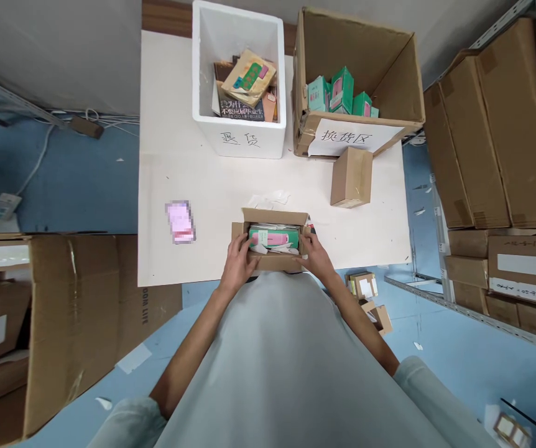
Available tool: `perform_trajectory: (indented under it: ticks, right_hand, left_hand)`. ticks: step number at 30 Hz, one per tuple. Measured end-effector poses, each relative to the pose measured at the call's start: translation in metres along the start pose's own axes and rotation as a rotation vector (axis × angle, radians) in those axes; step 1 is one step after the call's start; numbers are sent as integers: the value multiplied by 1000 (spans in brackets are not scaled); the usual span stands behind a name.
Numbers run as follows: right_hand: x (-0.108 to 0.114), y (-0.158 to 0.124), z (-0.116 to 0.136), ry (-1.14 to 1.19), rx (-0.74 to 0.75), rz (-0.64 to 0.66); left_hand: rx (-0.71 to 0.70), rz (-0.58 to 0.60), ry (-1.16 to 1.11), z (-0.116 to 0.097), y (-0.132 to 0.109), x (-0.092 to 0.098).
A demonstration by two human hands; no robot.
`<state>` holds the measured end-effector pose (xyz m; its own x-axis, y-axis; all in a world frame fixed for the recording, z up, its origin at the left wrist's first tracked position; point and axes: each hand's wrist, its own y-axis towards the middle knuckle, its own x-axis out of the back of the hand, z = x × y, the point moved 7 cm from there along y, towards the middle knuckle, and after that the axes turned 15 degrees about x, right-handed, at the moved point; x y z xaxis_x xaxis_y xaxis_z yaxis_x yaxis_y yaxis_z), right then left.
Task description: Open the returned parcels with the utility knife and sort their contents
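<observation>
Here at the near edge of the white rectangular table [165,168], right against the grey-clothed body, sits a small brown cardboard box [275,216] with its flaps open, and inside it lies a green-and-pink printed carton [275,239], bedded in crumpled white paper [258,248]. The left hand [239,260] is on the box's left side, thumb at the near corner, fingers bent and a little apart, the tips close to the carton's end; whether they pinch the cardboard, I cannot tell. Over on the right, the right hand [315,255] mirrors it, fingers curled at that side, their grip unclear too. Up beyond, a white foam bin [249,138] holds a jumble of books [249,78]; beside it, a large open brown cardboard box [356,50] shows several small green cartons [341,90]. Just before that one stands a closed brown cardboard box [352,177], and away to the left lies a pixelated pink-violet rectangle [181,222].
</observation>
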<state>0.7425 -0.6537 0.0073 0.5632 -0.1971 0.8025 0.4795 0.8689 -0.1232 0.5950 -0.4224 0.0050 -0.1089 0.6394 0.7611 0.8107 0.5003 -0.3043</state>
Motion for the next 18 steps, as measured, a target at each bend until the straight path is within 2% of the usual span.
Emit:
perform_trajectory:
  ticks: [4, 8, 10, 13, 15, 18]
  right_hand:
    - [6, 2, 0, -41, 33, 30]
    - [11, 9, 12, -102, 135, 35]
    - [9, 15, 18, -125, 167, 57]
    - [4, 24, 23, -142, 191, 101]
    - [-1, 27, 24, -146, 207, 127]
    - [-3, 23, 23, -146, 223, 135]
  left_hand:
    - [10, -13, 15, -4, 2, 11]
    - [-45, -5, 91, -29, 14, 19]
    - [-92, 58, 153, -49, 26, 10]
    - [-147, 197, 336, -73, 46, -17]
    - [-169, 258, 441, -82, 57, -35]
    - [-199, 287, 492, -88, 66, -53]
